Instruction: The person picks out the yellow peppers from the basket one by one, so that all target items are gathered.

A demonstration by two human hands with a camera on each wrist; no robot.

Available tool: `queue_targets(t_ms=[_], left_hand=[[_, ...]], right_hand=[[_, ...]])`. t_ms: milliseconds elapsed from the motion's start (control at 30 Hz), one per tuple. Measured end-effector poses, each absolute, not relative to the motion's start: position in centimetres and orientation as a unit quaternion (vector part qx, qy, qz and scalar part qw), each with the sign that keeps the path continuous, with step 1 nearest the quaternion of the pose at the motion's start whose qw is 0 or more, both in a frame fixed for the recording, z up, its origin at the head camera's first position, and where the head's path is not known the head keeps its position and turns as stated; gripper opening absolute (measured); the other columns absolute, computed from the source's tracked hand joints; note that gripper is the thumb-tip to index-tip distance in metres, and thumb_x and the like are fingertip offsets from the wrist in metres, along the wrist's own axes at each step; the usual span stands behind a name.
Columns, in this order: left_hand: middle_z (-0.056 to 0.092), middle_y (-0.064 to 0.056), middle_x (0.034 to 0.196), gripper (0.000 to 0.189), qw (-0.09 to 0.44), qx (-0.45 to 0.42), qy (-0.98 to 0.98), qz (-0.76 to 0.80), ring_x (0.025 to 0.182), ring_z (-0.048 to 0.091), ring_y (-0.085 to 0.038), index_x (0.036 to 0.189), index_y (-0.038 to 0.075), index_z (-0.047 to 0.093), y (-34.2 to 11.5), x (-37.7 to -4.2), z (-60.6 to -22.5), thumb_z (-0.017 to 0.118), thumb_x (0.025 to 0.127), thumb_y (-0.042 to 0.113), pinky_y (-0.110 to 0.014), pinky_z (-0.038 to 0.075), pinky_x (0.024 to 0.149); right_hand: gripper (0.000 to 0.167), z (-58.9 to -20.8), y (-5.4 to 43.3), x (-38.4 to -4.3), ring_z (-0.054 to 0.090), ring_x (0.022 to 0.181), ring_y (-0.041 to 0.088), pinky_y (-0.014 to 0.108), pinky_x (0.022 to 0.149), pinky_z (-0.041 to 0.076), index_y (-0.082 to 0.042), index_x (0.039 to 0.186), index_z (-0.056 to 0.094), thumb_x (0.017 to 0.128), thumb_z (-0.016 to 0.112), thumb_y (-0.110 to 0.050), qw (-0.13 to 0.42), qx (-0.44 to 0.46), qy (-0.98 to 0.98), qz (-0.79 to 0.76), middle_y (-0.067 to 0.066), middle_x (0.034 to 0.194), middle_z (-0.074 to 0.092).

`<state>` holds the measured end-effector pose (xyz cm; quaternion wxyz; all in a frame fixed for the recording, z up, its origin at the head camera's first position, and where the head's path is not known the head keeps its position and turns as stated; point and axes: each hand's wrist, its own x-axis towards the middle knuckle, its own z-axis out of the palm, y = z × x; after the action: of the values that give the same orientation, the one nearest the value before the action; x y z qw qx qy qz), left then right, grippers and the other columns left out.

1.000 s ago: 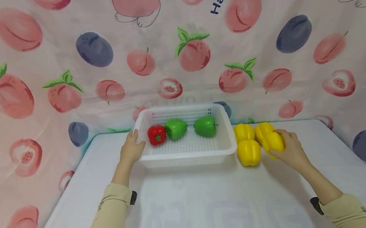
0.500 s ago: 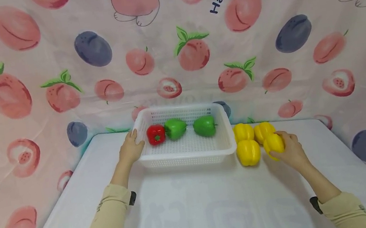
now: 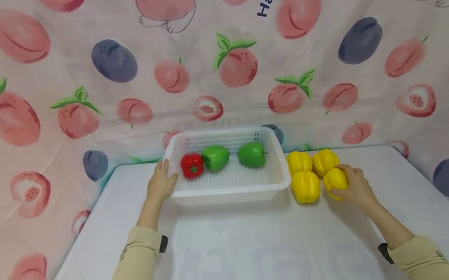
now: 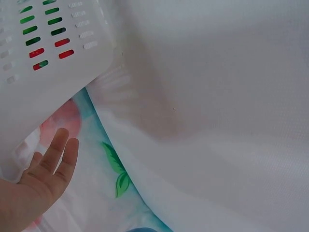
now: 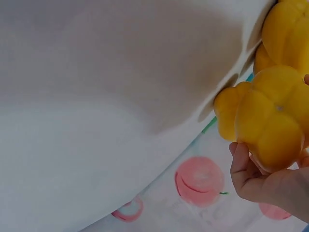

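My left hand (image 3: 162,182) rests on the left rim of a white perforated basket (image 3: 232,192); in the left wrist view its fingers (image 4: 66,157) stretch loosely beside the basket's outer wall. Inside the basket lie a red bell pepper (image 3: 191,165) and two green bell peppers (image 3: 216,158). My right hand (image 3: 358,188) grips a yellow bell pepper (image 3: 335,183), thumb on the near side and fingers round the far right. Three more yellow bell peppers (image 3: 306,188) stand close to its left and behind it, against the basket's right side. In the right wrist view the held pepper (image 5: 270,121) hides part of the others.
A white cloth-covered table (image 3: 242,258) extends in front of the basket. Behind and at both sides hangs a pink fruit-print curtain (image 3: 203,56), near the table's back edge.
The gripped yellow pepper has shifted slightly toward the front, with my right hand on it, and overlaps the rear pepper less. My left hand and the basket stay put.
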<state>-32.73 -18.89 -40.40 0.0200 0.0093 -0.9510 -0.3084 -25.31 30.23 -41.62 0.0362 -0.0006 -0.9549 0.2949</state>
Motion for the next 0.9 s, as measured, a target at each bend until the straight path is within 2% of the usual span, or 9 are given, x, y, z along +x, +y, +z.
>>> queue_targets(t_ms=[333,600,900], left_hand=[[0.013,-0.025,0.155,0.064,0.022,0.007,-0.948,-0.319,0.137,0.023,-0.050,0.149,0.001,0.017,-19.0,-32.7,-40.4,0.041,0.096,0.026,-0.064,0.024,0.109],[0.014,-0.025,0.155,0.064,0.023,0.010,-0.948,-0.316,0.137,0.023,-0.050,0.149,0.000,0.018,-18.9,-32.7,-40.4,0.041,0.096,0.026,-0.064,0.024,0.109],[0.013,-0.025,0.155,0.063,0.020,0.011,-0.950,-0.311,0.138,0.023,-0.049,0.149,0.000,0.017,-18.8,-32.5,-40.2,0.040,0.095,0.025,-0.063,0.024,0.110]], right_hand=[[0.073,-42.3,30.0,-25.8,0.040,0.107,0.063,0.070,0.090,0.038,0.011,0.133,0.026,0.081,0.067,-0.019,0.028,-0.009,-0.957,0.287,0.047,0.129,0.024],[0.074,-42.8,30.0,-26.2,0.038,0.111,0.063,0.069,0.093,0.036,0.011,0.134,0.025,0.082,0.066,-0.019,0.000,-0.029,-0.957,0.288,0.046,0.129,0.024],[0.072,-43.6,29.9,-26.2,0.040,0.109,0.062,0.070,0.091,0.038,0.013,0.133,0.026,0.081,0.066,-0.018,0.005,-0.014,-0.959,0.284,0.046,0.127,0.026]])
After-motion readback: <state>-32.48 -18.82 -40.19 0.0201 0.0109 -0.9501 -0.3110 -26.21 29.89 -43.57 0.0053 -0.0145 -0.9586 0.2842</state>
